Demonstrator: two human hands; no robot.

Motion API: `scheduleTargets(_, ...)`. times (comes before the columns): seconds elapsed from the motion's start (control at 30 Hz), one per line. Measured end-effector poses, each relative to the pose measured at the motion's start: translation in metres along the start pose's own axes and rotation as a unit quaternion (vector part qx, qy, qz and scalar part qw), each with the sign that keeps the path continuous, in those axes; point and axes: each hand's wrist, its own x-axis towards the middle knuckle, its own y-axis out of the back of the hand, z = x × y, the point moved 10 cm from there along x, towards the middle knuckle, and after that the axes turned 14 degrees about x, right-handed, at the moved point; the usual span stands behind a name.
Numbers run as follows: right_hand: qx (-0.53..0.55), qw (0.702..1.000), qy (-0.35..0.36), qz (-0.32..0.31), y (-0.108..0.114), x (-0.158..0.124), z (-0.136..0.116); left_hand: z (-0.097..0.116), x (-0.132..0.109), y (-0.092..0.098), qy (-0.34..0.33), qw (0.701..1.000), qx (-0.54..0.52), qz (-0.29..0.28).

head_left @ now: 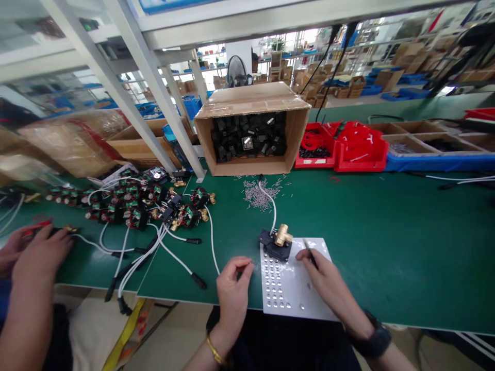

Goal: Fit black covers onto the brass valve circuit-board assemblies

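Observation:
My left hand [234,288] hovers at the table's front edge, left of a white sheet, its thumb and index finger curled close together; whether anything sits between them I cannot make out. In my right hand [319,273] is a slim dark pen-like tool [310,254] with a pale tip, held over the sheet. The white sheet [288,291] carries rows of small shiny round dots, mostly along its left side. On its top left corner rests a black plastic housing [279,251], with a brass tee fitting [283,235] on top and a white cable [274,206] running back from it.
Behind lie a pile of small metal pins [260,195] and a cardboard box [247,166] of black parts. Red bins [359,162] and a divided tray [436,164] stand right. Several wired assemblies [135,216] crowd the left, where another person's hands [40,252] work. A frame post [154,93] rises there.

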Motion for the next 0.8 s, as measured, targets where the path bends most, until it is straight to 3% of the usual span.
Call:
scheduleTargets(0.1, 0.018, 1.000, -0.007, 0.008, 0.014, 0.025, -0.002, 0.010, 0.002, -0.025, -0.032, 0.997, 0.058, -0.050)
scheduleTargets(0.27, 0.041, 0.999, 0.018, -0.016, 0.003, 0.049, -0.008, 0.032, 0.013, -0.047, -0.122, 0.977, 0.162, -0.064)
scheduleTargets(0.47, -0.010, 0.999, 0.031, 0.022, 0.011, 0.050, -0.003, 0.042, 0.019, -0.045, -0.188, 0.959, 0.206, -0.054)
scheduleTargets(0.6, -0.041, 0.998, 0.039, 0.038, 0.016, 0.047, -0.006, 0.043, 0.023, -0.049, -0.204, 0.954, 0.200, -0.090)
scheduleTargets(0.8, -0.059, 0.993, 0.101, 0.018, 0.004, 0.043, -0.025, 0.046, 0.025, -0.056, -0.215, 0.947, 0.198, -0.136)
